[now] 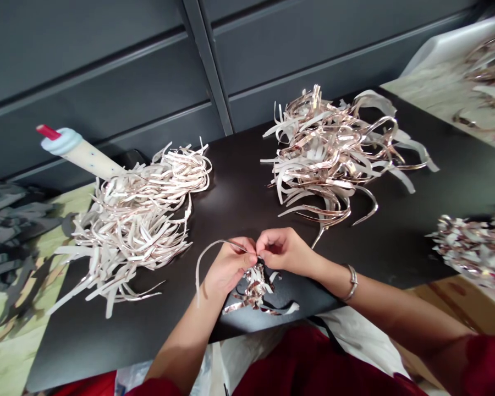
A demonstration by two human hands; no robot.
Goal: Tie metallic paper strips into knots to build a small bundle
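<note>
Near the front edge of a black table, two bare hands meet fingertip to fingertip. The left hand pinches a thin strip between thumb and forefinger, its loose length arching out over the wrist; the right hand curls to the strip's inner end — whether its fingertips grip cannot be told. Just below them lies a small heap of shiny scraps, close to that front edge. Farther left, a pile of pale strips straggles out to the table's left edge; rightward, a pile of coppery strips sits toward the back edge. Between these piles runs a bare stretch of tabletop — open room ahead of the hands, reaching back to gray panels.
</note>
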